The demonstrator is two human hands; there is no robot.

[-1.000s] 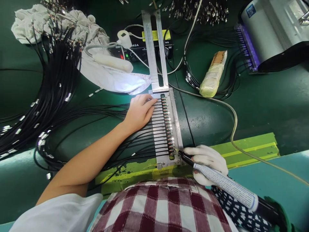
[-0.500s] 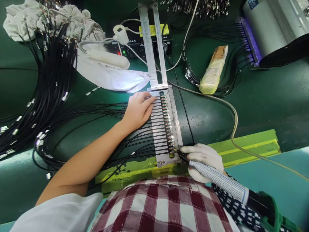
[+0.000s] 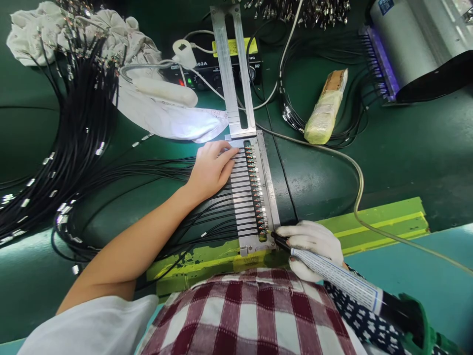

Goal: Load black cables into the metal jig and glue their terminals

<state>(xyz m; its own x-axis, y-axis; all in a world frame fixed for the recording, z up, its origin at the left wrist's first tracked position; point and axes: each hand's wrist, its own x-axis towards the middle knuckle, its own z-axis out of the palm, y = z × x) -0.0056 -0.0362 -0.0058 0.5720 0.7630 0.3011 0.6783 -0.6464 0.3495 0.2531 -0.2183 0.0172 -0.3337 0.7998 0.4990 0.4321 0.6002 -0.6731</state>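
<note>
**Entry: two hands at the wire fixture**

My right hand [image 3: 312, 244], gloved: fingers clenched round the pen tool [image 3: 334, 276], its tip at the nearest slot of the metal fixture [image 3: 272, 197]. My left hand [image 3: 210, 170]: fingers flat and released, pressing the black wires [image 3: 148, 172] down, likely to steady them in their slots. All on the green desk [image 3: 406, 162].

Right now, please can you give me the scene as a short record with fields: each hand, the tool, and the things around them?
Left hand: bare, laid flat on the black cables where they enter the metal fixture.
Right hand: in a white glove, gripping a pen-shaped tool.
Tool tip: at the nearest end of the row of connector ends in the fixture.
Beyond: control box, white cloth, wrapped packet.
Surface: green bench.
</note>
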